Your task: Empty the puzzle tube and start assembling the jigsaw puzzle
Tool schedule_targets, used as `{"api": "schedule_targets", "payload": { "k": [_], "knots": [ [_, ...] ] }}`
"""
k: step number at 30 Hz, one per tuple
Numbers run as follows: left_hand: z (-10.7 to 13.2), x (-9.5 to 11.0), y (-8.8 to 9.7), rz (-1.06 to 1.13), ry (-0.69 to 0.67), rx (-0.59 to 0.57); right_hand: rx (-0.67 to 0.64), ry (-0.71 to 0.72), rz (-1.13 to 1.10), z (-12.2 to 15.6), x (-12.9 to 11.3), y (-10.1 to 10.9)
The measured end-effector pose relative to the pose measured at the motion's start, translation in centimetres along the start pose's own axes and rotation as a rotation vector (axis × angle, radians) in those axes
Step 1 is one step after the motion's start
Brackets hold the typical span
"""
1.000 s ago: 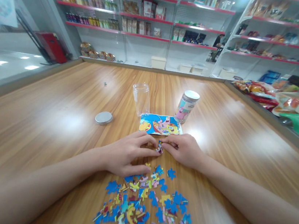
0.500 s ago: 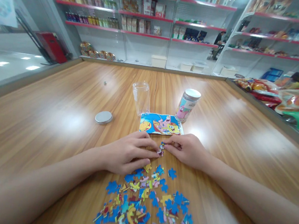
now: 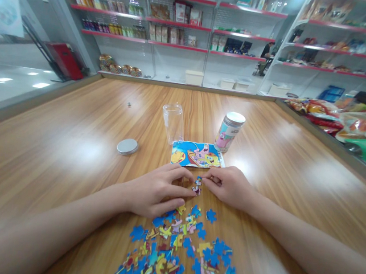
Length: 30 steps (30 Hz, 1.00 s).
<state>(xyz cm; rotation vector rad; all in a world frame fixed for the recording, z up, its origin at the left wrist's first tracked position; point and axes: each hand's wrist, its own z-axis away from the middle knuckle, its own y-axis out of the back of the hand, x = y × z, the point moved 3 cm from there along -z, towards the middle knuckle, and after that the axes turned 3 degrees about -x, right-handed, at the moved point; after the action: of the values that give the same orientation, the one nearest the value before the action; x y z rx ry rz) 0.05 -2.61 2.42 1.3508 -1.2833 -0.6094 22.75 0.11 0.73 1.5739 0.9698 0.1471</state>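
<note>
My left hand (image 3: 157, 190) and my right hand (image 3: 228, 187) meet over a few joined jigsaw pieces (image 3: 196, 186) on the wooden table (image 3: 68, 140). Both hands pinch these pieces between fingertips, the left from the left side and the right from the right. A heap of loose puzzle pieces (image 3: 181, 256), mostly blue, yellow and pink, lies just in front of me. Beyond my hands lies a printed cartoon picture sheet (image 3: 197, 154).
A clear empty jar (image 3: 172, 123) stands behind the sheet, its round metal lid (image 3: 127, 146) lying to the left. A printed tin with a white lid (image 3: 229, 132) stands at the right. Snack bags (image 3: 356, 126) line the right edge; shop shelves stand beyond.
My hands stay together on the joined pieces with only slight finger shifts. The view has tipped a little, so everything sits slightly lower in frame.
</note>
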Motion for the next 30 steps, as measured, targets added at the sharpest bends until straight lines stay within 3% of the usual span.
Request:
{"api": "schedule_targets", "payload": {
  "k": [13, 19, 30],
  "knots": [
    [-0.2, 0.0, -0.2, 0.028, 0.021, 0.006, 0.005, -0.093, -0.066, -0.7, 0.0, -0.1],
    [-0.2, -0.2, -0.2, 0.108, -0.022, 0.065, -0.006, -0.145, -0.087, -1.9, -0.5, -0.1],
    [-0.2, -0.2, -0.1, 0.101, -0.018, 0.084, -0.017, -0.084, -0.086, -1.2, -0.4, -0.1]
  ]
}}
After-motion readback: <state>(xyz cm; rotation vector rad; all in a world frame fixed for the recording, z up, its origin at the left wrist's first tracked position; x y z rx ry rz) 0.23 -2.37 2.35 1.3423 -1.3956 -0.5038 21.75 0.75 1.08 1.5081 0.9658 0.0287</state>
